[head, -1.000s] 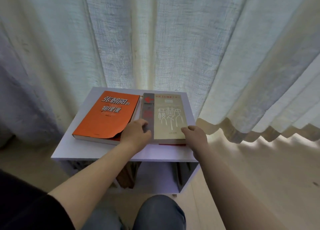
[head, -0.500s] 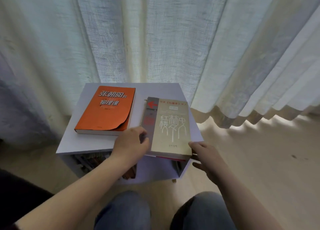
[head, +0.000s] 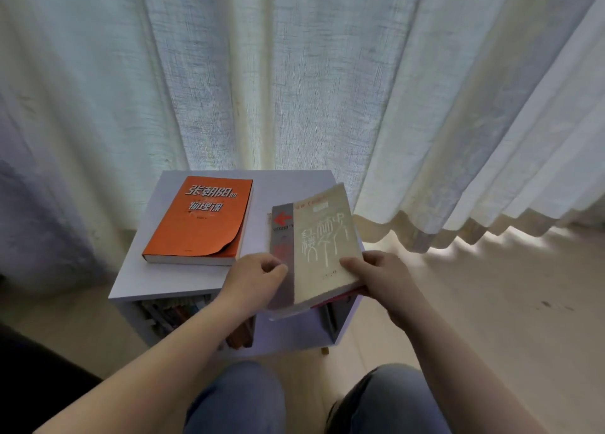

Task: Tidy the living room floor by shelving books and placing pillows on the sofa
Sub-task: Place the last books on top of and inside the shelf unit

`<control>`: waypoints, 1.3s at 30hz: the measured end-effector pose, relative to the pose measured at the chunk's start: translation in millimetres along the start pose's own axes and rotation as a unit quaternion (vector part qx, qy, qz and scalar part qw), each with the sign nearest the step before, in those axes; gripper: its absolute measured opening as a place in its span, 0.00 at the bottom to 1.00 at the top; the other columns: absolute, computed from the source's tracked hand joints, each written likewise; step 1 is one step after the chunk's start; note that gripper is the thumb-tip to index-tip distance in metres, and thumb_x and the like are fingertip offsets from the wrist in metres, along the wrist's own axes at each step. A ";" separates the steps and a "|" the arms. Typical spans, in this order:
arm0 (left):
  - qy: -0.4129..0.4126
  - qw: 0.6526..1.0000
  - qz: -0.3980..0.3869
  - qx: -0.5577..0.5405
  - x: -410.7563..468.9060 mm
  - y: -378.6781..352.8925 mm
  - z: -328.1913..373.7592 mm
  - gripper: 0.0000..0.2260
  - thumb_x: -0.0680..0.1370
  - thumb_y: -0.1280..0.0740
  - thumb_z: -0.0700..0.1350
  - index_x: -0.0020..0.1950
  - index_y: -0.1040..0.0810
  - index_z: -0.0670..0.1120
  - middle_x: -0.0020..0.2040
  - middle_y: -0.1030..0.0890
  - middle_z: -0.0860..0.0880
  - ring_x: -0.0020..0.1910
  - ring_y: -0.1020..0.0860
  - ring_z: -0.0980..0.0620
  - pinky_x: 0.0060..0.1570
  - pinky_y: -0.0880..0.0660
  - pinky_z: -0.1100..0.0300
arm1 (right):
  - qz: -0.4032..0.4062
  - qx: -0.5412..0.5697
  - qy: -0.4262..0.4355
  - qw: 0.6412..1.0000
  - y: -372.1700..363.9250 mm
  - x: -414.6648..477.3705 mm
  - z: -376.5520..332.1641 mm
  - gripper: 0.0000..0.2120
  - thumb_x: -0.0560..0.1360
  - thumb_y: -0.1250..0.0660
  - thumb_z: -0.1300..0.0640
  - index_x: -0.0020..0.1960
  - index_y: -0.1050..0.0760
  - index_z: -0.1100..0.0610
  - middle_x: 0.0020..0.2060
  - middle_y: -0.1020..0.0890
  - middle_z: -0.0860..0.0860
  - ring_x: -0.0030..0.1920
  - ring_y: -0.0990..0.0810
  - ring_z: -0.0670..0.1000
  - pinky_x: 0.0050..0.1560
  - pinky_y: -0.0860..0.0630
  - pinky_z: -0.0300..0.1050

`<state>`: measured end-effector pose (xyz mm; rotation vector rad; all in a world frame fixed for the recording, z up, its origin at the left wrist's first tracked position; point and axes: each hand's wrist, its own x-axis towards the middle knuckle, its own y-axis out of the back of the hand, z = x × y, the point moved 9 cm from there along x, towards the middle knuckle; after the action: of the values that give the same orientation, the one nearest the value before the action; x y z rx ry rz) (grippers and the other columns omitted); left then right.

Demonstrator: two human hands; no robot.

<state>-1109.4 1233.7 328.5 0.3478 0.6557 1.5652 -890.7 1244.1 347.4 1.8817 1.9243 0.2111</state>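
A cream-covered book lies on top of a grey book with a red arrow; both are lifted and tilted above the right part of the small white shelf unit. My left hand grips the grey book's near left edge. My right hand holds the near right corner, thumb on the cream cover; a red edge shows underneath. An orange book with a curled cover corner lies flat on the shelf top's left side.
Several books stand inside the shelf's lower compartment. Sheer pale curtains hang right behind the shelf and reach the wooden floor on the right. My knees are at the bottom.
The stack of books has been slid toward me off the shelf top and lifted, tilting up. My right hand moved from the corner to gripping it with the thumb on top.
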 end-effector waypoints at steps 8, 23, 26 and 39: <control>0.149 0.899 -0.148 -0.384 -22.8 -7.4 1.0 0.17 0.79 0.40 0.59 0.57 0.25 0.47 0.57 0.21 0.41 0.55 0.21 0.41 0.50 0.22 0.48 | 0.034 -0.209 0.168 0.963 -21.4 -61.6 -91.4 0.13 0.70 0.32 0.46 0.40 0.23 0.57 0.33 0.21 0.52 0.36 0.23 0.48 0.32 0.31 0.40; 0.098 0.892 -0.136 -0.419 -3.1 25.6 17.2 0.31 0.72 0.31 0.60 0.69 0.32 0.44 0.61 0.23 0.38 0.53 0.20 0.36 0.50 0.20 0.46 | -0.088 -0.073 0.113 0.987 -52.1 -52.7 -82.1 0.10 0.74 0.31 0.48 0.54 0.20 0.48 0.45 0.17 0.42 0.45 0.19 0.41 0.42 0.23 0.32; 0.114 0.900 -0.131 -0.401 3.0 24.1 15.8 0.29 0.74 0.32 0.59 0.68 0.31 0.43 0.60 0.23 0.38 0.53 0.20 0.36 0.49 0.20 0.47 | -0.090 -0.051 0.109 0.989 -51.0 -51.4 -79.5 0.11 0.73 0.30 0.48 0.55 0.20 0.48 0.46 0.17 0.43 0.47 0.19 0.42 0.46 0.22 0.37; 0.109 0.903 -0.107 -0.402 8.6 34.2 19.5 0.20 0.74 0.29 0.50 0.62 0.26 0.40 0.56 0.20 0.37 0.50 0.18 0.38 0.44 0.19 0.49 | -0.141 0.073 0.043 0.986 -60.9 -42.8 -64.0 0.21 0.73 0.35 0.37 0.59 0.21 0.50 0.53 0.17 0.47 0.55 0.19 0.47 0.54 0.20 0.43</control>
<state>-1126.5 1246.2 362.8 -0.5102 0.1587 1.5332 -973.3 1210.6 388.5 1.6846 2.2922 0.0659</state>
